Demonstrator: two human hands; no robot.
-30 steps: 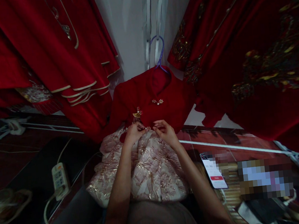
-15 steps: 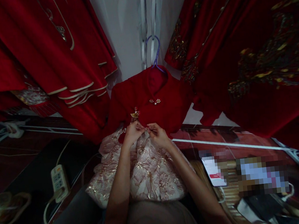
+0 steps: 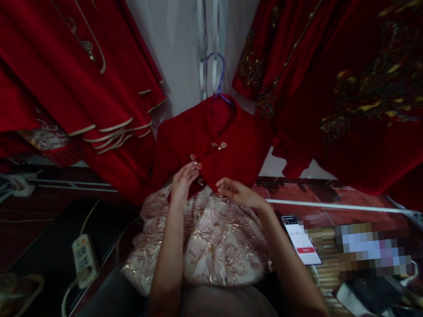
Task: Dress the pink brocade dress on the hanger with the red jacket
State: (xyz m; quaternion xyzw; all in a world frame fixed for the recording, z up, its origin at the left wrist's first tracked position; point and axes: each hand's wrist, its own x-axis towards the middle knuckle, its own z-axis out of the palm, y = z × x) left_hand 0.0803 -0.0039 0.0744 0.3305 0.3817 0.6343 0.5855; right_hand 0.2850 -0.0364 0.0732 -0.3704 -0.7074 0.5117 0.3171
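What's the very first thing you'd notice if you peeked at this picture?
The small red velvet jacket with pearl buttons stands out first, hanging from a purple wire hanger in the middle, with the person's left hand and right hand touching its front. Below it spreads a shiny cream-and-gold brocade skirt. Big red gold-embroidered robes fill the right side, and red cream-trimmed robes the left.

jacket [image 3: 229, 146] behind skirt [image 3: 205, 240], phone [image 3: 301, 240] right
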